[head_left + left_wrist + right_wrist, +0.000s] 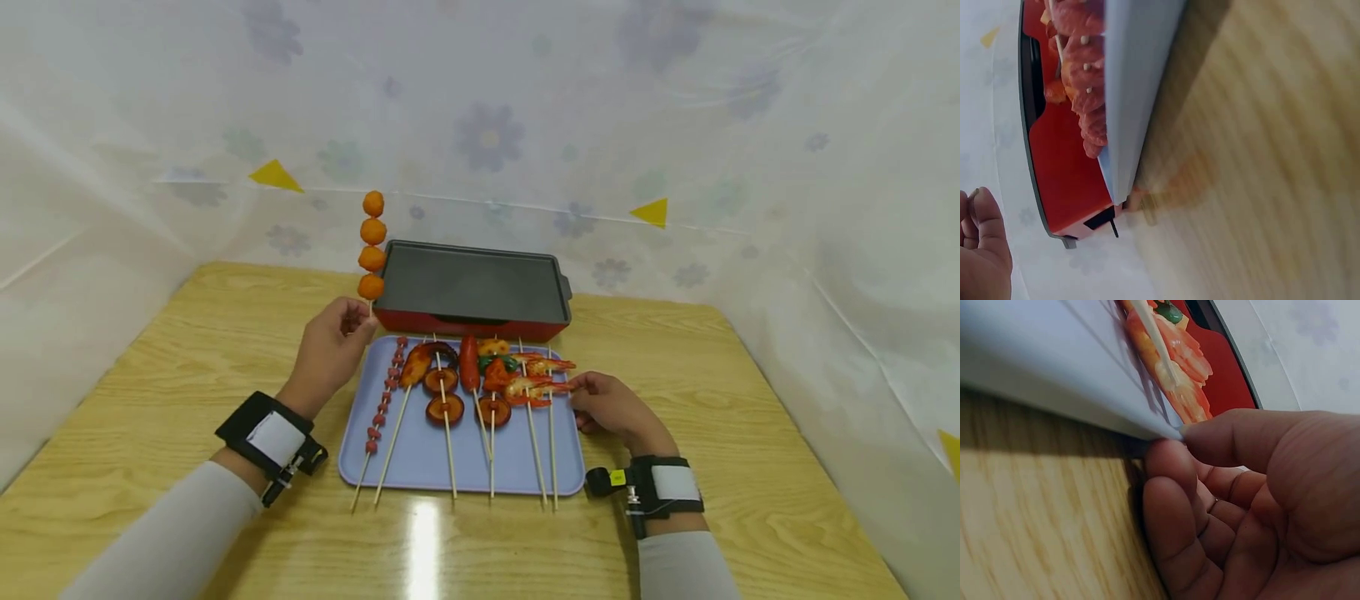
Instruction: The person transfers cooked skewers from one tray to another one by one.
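Observation:
My left hand pinches the stick of a skewer of orange balls, holding it upright near the grill pan's left end. In the left wrist view only the thumb and fingertips show at the edge. My right hand grips the right rim of a pale lavender tray, thumb on top and fingers beneath, as the right wrist view shows. On the tray lie several skewers: small red meat pieces, a squid-like piece, round brown slices, a sausage and shrimp.
Behind the tray stands a red grill pan with a dark flat top. The wooden table extends around both. A pale flowered curtain hangs behind and at the sides, with yellow triangles on it.

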Tool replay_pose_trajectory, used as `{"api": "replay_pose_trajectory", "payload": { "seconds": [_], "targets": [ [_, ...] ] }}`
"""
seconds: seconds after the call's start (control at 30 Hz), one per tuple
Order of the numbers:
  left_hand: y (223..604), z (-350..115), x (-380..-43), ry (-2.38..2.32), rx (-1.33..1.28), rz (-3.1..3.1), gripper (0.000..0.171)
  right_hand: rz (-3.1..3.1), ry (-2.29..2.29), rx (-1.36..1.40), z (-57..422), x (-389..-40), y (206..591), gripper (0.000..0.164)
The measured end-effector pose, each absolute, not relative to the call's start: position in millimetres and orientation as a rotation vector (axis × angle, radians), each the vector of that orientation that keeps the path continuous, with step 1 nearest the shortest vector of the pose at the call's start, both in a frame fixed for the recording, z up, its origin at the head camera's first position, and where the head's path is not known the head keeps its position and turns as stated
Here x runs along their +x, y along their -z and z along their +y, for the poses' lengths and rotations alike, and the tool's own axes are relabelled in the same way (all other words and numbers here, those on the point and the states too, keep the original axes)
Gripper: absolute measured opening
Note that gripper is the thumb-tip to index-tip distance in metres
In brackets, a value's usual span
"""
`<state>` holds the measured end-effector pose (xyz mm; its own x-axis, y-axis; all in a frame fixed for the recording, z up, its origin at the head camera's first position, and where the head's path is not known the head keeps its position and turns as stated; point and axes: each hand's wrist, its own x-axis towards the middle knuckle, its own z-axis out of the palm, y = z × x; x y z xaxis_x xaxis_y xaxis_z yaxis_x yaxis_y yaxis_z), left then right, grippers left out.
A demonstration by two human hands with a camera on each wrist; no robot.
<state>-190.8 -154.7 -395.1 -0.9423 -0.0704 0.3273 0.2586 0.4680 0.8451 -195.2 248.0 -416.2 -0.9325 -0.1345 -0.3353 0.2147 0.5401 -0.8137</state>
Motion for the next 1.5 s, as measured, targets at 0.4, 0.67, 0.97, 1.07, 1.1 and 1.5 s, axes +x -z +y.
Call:
{"api": "replay_pose_trajectory", "payload": {
  "seconds": [0.4,0.67,0.97,1.07,1.1,1.5],
  "targets": [
    [397,-145,-179,1.436,-0.143,-2.307,0.021,2.422,1.361,0.057,248,-194,418,0.026],
    [405,-149,-171,1.686,-0.123,-2.359,0.022,2.411,1.359,0.06,248,-194,414,0.026],
    [409,-150,-170,2.264,0.056,-2.218,0.016,2.41,1.37,0.052,248,-193,413,0.028],
    [409,-151,-170,2.267,0.083,-2.219,0.019,2.408,1.371,0.056,248,-192,413,0.028],
    [408,-152,-169,2.26,0.089,-2.227,0.02,2.408,1.372,0.058,248,-192,412,0.028],
    [401,-159,-152,1.968,0.093,-2.522,0.019,2.401,1.365,0.07,248,-193,411,0.027]
  ]
}}
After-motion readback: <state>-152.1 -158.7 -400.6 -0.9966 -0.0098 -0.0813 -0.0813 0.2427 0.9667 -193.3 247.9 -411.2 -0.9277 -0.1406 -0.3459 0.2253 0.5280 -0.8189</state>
